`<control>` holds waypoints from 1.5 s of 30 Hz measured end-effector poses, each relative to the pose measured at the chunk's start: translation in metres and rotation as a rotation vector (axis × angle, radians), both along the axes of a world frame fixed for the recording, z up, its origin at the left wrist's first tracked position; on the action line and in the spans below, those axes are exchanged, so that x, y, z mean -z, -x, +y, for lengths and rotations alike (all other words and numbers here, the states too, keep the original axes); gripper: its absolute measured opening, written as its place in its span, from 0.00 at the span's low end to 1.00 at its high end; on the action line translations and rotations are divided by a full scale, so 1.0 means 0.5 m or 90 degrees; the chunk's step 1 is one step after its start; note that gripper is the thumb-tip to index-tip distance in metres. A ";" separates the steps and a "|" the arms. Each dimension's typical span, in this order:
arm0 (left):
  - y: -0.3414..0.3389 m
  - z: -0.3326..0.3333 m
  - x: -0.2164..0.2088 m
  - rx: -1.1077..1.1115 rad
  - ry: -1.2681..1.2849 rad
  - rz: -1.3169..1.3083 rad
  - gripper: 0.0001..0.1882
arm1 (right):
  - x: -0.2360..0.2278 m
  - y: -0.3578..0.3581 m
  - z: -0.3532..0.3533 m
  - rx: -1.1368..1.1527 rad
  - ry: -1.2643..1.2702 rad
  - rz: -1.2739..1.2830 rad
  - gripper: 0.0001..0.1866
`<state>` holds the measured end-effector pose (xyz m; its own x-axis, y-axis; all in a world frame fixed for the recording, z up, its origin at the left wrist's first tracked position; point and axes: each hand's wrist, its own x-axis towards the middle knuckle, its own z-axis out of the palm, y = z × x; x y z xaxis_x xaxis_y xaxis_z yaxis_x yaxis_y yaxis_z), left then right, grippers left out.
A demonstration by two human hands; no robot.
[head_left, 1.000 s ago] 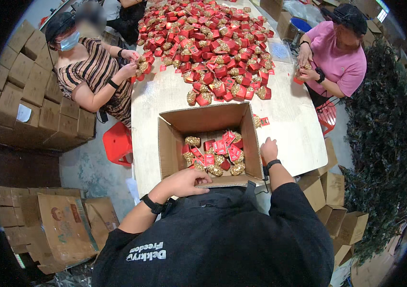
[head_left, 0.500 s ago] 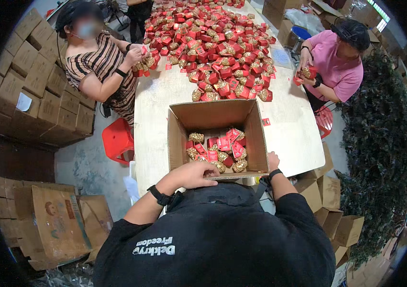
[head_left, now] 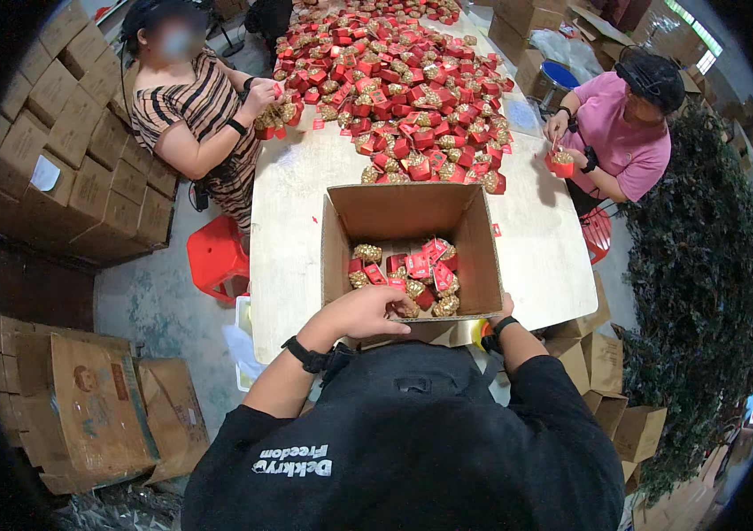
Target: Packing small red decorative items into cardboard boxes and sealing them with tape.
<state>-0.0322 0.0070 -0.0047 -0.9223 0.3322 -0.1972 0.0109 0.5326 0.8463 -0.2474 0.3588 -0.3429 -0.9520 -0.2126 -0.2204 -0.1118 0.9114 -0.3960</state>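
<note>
So there's one open cardboard box on the near end of the table, and everything else sits around it. Inside it are roughly a dozen red-and-gold ornaments, overlapping too much for an exact count. Just beyond the box is one huge pile of the same, way too many to count. Two hands on the box: the left hand has its fingers loosely bent over the near rim, can't tell if it's pinching the cardboard. The right hand is against the near right corner, partly hidden, so can't tell its grip either. One person left of the box holds several ornaments, one person to its right holds one. Two red stools, one on each side.
</note>
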 end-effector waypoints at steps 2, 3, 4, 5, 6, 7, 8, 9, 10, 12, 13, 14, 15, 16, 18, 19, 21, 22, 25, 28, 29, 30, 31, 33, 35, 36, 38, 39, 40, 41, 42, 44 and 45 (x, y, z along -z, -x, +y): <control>-0.019 -0.003 0.000 -0.024 0.006 -0.001 0.22 | -0.001 0.002 -0.032 -0.004 0.031 -0.033 0.20; -0.025 -0.001 0.004 -0.028 0.007 -0.012 0.22 | -0.037 -0.005 -0.058 -0.052 -0.014 -0.049 0.20; -0.022 0.006 0.003 -0.018 0.007 -0.020 0.22 | -0.052 -0.012 -0.058 -0.085 -0.058 -0.061 0.20; -0.023 0.007 0.000 -0.016 -0.001 -0.017 0.22 | -0.040 -0.004 -0.043 -0.083 -0.066 -0.059 0.20; -0.014 0.015 -0.014 0.000 -0.023 -0.017 0.22 | 0.007 0.024 0.018 -0.051 -0.003 -0.035 0.18; -0.010 0.015 -0.013 0.001 -0.039 -0.029 0.22 | 0.042 0.045 0.044 -0.037 0.067 -0.018 0.16; -0.014 0.009 -0.007 -0.014 -0.030 -0.036 0.22 | 0.016 0.037 0.009 -0.051 0.076 -0.027 0.16; -0.021 0.003 0.005 -0.029 -0.016 -0.035 0.22 | -0.039 0.015 -0.032 -0.097 -0.045 -0.034 0.13; -0.026 -0.001 0.010 -0.038 -0.009 -0.028 0.22 | -0.095 -0.008 -0.062 -0.136 -0.171 -0.031 0.11; -0.008 0.002 0.005 -0.019 -0.003 -0.023 0.22 | -0.121 -0.027 -0.045 -0.108 -0.201 0.000 0.09; 0.001 0.002 0.004 -0.009 0.009 -0.016 0.22 | -0.132 -0.030 -0.038 -0.087 -0.225 0.035 0.08; 0.001 0.000 0.001 -0.016 -0.007 -0.013 0.22 | -0.147 -0.037 -0.037 -0.136 -0.234 0.026 0.08; 0.003 0.000 0.002 -0.020 -0.006 -0.012 0.22 | -0.159 -0.040 -0.047 -0.140 -0.232 0.028 0.08; 0.003 0.000 0.004 -0.018 -0.007 -0.026 0.22 | -0.169 -0.045 -0.057 -0.090 -0.236 0.021 0.08; -0.002 -0.007 -0.001 -0.027 -0.002 -0.041 0.22 | -0.196 -0.044 -0.080 -0.092 -0.243 -0.041 0.10; -0.003 -0.005 -0.005 -0.026 0.000 -0.074 0.22 | -0.198 -0.039 -0.079 -0.098 -0.244 -0.037 0.10; 0.004 0.003 -0.012 -0.026 0.004 -0.104 0.22 | -0.178 -0.030 -0.063 -0.199 -0.313 0.013 0.11; 0.001 0.003 -0.013 -0.031 -0.003 -0.125 0.23 | -0.177 -0.026 -0.061 -0.148 -0.250 -0.020 0.12; 0.001 0.003 -0.022 -0.044 0.004 -0.153 0.23 | -0.164 -0.004 -0.048 -0.284 -0.258 0.046 0.11; 0.011 0.004 -0.008 -0.050 -0.021 -0.160 0.23 | -0.135 0.013 -0.023 -0.297 -0.252 0.049 0.11; 0.009 0.005 -0.004 -0.059 -0.022 -0.168 0.24 | -0.138 0.015 -0.024 -0.321 -0.283 0.010 0.12; 0.007 0.006 0.001 -0.067 -0.023 -0.177 0.24 | -0.140 0.016 -0.025 -0.301 -0.292 0.006 0.12; 0.000 0.008 0.002 -0.075 -0.021 -0.178 0.24 | -0.150 0.015 -0.027 -0.309 -0.289 0.007 0.12; -0.012 0.012 0.000 -0.104 -0.015 -0.199 0.26 | -0.174 0.018 -0.031 -0.363 -0.297 -0.016 0.12; 0.005 0.026 -0.015 -0.095 -0.002 -0.207 0.27 | -0.137 0.031 0.001 -0.334 -0.268 0.023 0.13; 0.004 0.028 -0.015 -0.104 -0.015 -0.210 0.27 | -0.135 0.032 -0.002 -0.308 -0.285 0.007 0.12; 0.007 0.031 -0.009 -0.117 -0.034 -0.215 0.26 | -0.140 0.048 -0.001 -0.293 -0.303 -0.003 0.11; 0.008 0.035 -0.005 -0.126 -0.036 -0.214 0.26 | -0.144 0.057 0.006 -0.319 -0.290 -0.046 0.10; 0.009 0.038 -0.006 -0.124 -0.029 -0.213 0.26 | -0.152 0.063 0.005 -0.345 -0.276 -0.089 0.10; 0.009 0.041 -0.006 -0.123 -0.021 -0.213 0.26 | -0.160 0.070 0.004 -0.353 -0.276 -0.088 0.10; 0.010 0.045 -0.006 -0.131 -0.021 -0.213 0.26 | -0.169 0.078 0.004 -0.348 -0.278 -0.111 0.10; 0.018 0.055 -0.009 -0.127 -0.004 -0.213 0.26 | -0.172 0.088 0.010 -0.299 -0.243 -0.131 0.09; 0.020 0.059 -0.010 -0.129 -0.004 -0.214 0.26 | -0.173 0.093 0.011 -0.301 -0.243 -0.132 0.09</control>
